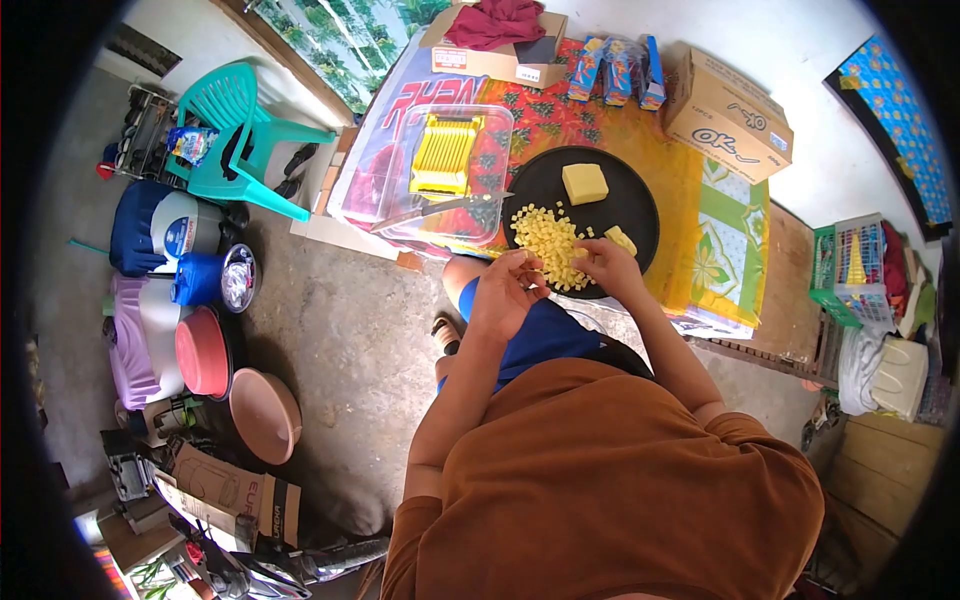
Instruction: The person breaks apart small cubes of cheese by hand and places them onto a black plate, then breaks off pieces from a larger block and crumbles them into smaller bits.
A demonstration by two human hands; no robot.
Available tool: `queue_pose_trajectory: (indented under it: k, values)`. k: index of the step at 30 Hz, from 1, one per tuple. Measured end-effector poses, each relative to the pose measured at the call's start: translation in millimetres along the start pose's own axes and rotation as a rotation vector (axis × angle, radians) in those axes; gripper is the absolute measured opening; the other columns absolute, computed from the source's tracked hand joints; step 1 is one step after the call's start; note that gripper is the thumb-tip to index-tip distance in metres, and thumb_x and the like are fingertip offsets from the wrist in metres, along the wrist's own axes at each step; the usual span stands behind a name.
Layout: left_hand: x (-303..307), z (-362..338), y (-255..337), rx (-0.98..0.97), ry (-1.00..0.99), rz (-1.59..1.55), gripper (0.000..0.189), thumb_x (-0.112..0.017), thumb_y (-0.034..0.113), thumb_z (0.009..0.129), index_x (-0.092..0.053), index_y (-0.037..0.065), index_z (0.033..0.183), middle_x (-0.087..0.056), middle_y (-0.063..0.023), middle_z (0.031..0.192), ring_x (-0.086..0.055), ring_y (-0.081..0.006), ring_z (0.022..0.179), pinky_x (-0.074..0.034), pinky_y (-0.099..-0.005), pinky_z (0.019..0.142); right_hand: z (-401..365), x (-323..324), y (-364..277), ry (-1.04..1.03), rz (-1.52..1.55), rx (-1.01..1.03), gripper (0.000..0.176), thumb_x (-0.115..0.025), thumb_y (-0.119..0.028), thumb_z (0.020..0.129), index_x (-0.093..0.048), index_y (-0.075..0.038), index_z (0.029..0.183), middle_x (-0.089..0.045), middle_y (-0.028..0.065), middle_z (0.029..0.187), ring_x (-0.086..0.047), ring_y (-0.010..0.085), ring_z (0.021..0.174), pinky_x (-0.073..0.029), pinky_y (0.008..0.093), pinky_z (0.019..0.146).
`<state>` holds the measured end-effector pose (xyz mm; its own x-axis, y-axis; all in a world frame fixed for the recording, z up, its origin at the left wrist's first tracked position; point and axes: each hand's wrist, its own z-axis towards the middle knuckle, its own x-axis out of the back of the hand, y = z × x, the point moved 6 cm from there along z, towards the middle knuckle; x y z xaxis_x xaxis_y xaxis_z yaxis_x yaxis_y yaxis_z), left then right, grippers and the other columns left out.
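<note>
A round black tray (635, 180) holds a heap of small yellow cubes (548, 240), a larger yellow block (585, 184) and a smaller yellow piece (620, 239). At the heap's near left edge is my left hand (510, 290), fingers curled, with whatever they hold too small to make out. My right hand (608, 268) touches the heap's right side with fingers bent together; its fingertips are partly hidden among the cubes. Left of the tray, a knife (440, 208) lies across a clear plastic container (505, 150), in which a yellow slicer (442, 155) rests.
Cartons (735, 110) and blue packets (617, 75) stand at the table's back. A green chair (235, 135) is at the left, with basins (265, 415) on the floor below it. Baskets (850, 270) stand at the right.
</note>
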<state>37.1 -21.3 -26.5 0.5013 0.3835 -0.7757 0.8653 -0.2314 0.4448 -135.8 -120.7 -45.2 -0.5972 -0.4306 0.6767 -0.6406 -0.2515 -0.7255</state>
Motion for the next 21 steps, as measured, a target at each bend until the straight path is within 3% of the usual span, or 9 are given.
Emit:
queue_pose_trajectory:
  k: [5, 8, 11, 14, 17, 21]
  values:
    - [-4.1, -0.6, -2.0, -0.011, -0.045, 0.013, 0.014, -0.055, 0.018, 0.089, -0.059, 0.006, 0.095, -0.062, -0.0066, 0.089, -0.059, -0.0184, 0.075, -0.051, -0.0380, 0.073, 3.4, 0.1, -1.9, -0.027, 0.175, -0.125, 0.036, -0.068, -0.030, 0.084, -0.066, -0.009, 0.113, -0.061, 0.0037, 0.079, -0.060, 0.0132, 0.073, -0.046, 0.0276, 0.066]
    - [-2.8, 0.9, -2.2, -0.016, -0.050, 0.026, 0.017, -0.055, 0.021, 0.090, -0.059, 0.005, 0.095, -0.062, -0.0069, 0.089, -0.059, -0.0185, 0.076, -0.051, -0.0381, 0.074, 15.1, -15.8, 27.6, 0.034, 0.596, -0.130, 0.036, -0.065, -0.023, 0.087, -0.062, -0.006, 0.118, -0.065, 0.0017, 0.089, -0.059, 0.0112, 0.080, -0.046, 0.0231, 0.070]
    - [-9.7, -2.7, 0.7, -0.003, -0.040, -0.014, 0.017, -0.055, 0.021, 0.091, -0.059, 0.005, 0.094, -0.062, -0.0069, 0.088, -0.060, -0.0181, 0.075, -0.052, -0.0373, 0.073, -0.6, -2.0, -0.9, -0.094, 1.009, -0.397, 0.036, -0.060, -0.014, 0.090, -0.056, -0.004, 0.125, -0.063, 0.0001, 0.102, -0.060, 0.0101, 0.088, -0.048, 0.0225, 0.073]
    - [-5.9, -0.4, -0.4, -0.043, -0.023, 0.058, 0.016, -0.055, 0.019, 0.091, -0.059, 0.004, 0.094, -0.063, -0.0074, 0.086, -0.060, -0.0178, 0.071, -0.052, -0.0358, 0.070, -3.1, -2.6, -11.0, -0.254, 1.200, -0.276, 0.044, -0.063, -0.011, 0.088, -0.050, -0.006, 0.130, -0.058, 0.0014, 0.112, -0.057, 0.0088, 0.094, -0.050, 0.0250, 0.078]
    - [-6.2, 1.3, -2.1, -0.090, -0.067, 0.097, 0.015, -0.055, 0.016, 0.091, -0.059, 0.003, 0.095, -0.063, -0.0080, 0.085, -0.060, -0.0179, 0.068, -0.053, -0.0351, 0.067, -8.2, 7.2, -32.4, -0.256, 1.203, -0.137, 0.045, -0.064, -0.008, 0.087, -0.051, -0.006, 0.129, -0.058, 0.0049, 0.115, -0.057, 0.0102, 0.096, -0.051, 0.0254, 0.080]
    - [-10.5, 1.4, -4.5, -0.053, -0.072, 0.052, 0.016, -0.054, 0.016, 0.092, -0.059, 0.001, 0.097, -0.063, -0.0092, 0.085, -0.060, -0.0182, 0.066, -0.053, -0.0356, 0.066, -12.4, 16.0, -53.8, -0.235, 1.165, -0.105, 0.043, -0.063, -0.001, 0.085, -0.052, -0.002, 0.127, -0.060, 0.0058, 0.112, -0.059, 0.0112, 0.096, -0.051, 0.0255, 0.080]
